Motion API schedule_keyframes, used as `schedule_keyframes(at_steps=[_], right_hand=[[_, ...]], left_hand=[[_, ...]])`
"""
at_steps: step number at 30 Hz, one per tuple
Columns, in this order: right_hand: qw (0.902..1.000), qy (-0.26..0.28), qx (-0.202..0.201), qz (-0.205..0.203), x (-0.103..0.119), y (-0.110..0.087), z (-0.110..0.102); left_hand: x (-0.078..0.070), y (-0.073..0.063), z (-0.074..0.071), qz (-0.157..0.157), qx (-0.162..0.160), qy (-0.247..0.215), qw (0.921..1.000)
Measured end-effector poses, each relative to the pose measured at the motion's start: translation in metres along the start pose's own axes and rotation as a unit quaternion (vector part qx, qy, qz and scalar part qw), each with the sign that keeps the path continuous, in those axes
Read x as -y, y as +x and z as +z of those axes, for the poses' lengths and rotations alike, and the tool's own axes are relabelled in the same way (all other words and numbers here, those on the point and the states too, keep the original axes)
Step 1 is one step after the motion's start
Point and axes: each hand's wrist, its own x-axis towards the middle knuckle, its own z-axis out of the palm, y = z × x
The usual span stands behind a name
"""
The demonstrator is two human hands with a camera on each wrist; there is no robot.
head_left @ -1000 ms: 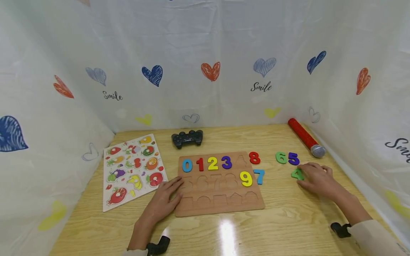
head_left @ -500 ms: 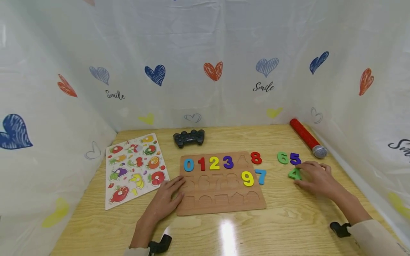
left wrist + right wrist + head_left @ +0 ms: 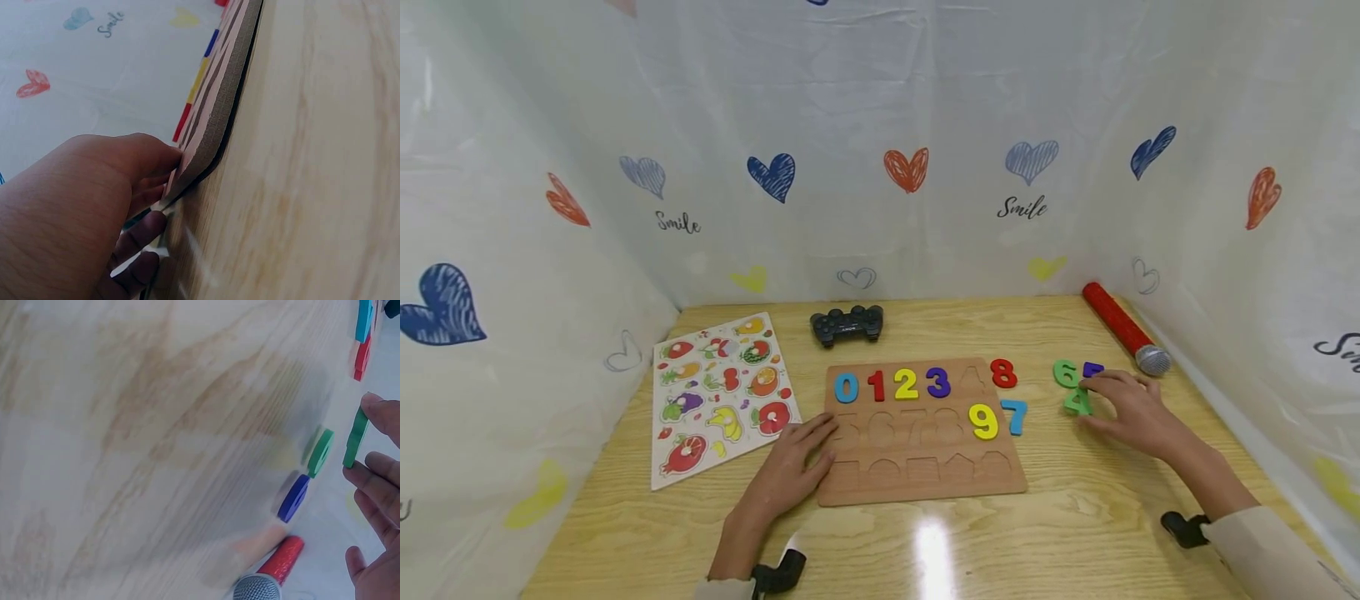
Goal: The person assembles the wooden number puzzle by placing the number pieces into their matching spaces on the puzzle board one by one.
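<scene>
My right hand (image 3: 1127, 414) pinches a green number 4 piece (image 3: 1078, 402) between thumb and fingertips. In the right wrist view the green 4 (image 3: 356, 437) stands off the wood, apart from the green 6 (image 3: 320, 453) and purple 5 (image 3: 293, 498). My left hand (image 3: 790, 468) rests on the left edge of the wooden puzzle board (image 3: 887, 492), fingers fairly straight; the left wrist view shows its thumb touching the board's corner (image 3: 206, 156). Pieces 0 (image 3: 846, 387), 1, 2 and 3 sit in the top row. A yellow 9 (image 3: 983, 422) lies on the board's right side.
A blue 7 (image 3: 1015, 415) and red 8 (image 3: 1003, 373) lie at the board's right edge. Behind are a black game controller (image 3: 847, 325) and a red microphone (image 3: 1123, 325). A fruit puzzle board (image 3: 664, 467) lies left. A printed curtain (image 3: 820, 242) encloses the table.
My right hand has picked the green 4 up from the table and brought it slightly left and back, partly covering the purple 5. The left hand stays on the board; the head view shifts slightly.
</scene>
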Motion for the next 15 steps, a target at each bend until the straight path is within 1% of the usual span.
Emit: schedule_keyframes(at_steps=[6, 9, 15], right_hand=[[0.9999, 0.006, 0.001, -0.012, 0.005, 0.007, 0.001], [0.9998, 0.011, 0.008, -0.012, 0.007, 0.01, 0.001], [0.9998, 0.008, 0.016, -0.01, 0.011, 0.018, 0.001]], left_hand=[[-0.001, -0.001, 0.0, 0.005, -0.002, -0.001, 1.0], [0.0, -0.001, 0.0, 0.005, -0.001, 0.0, 1.0], [0.001, -0.001, 0.002, 0.017, -0.009, 0.006, 0.9998]])
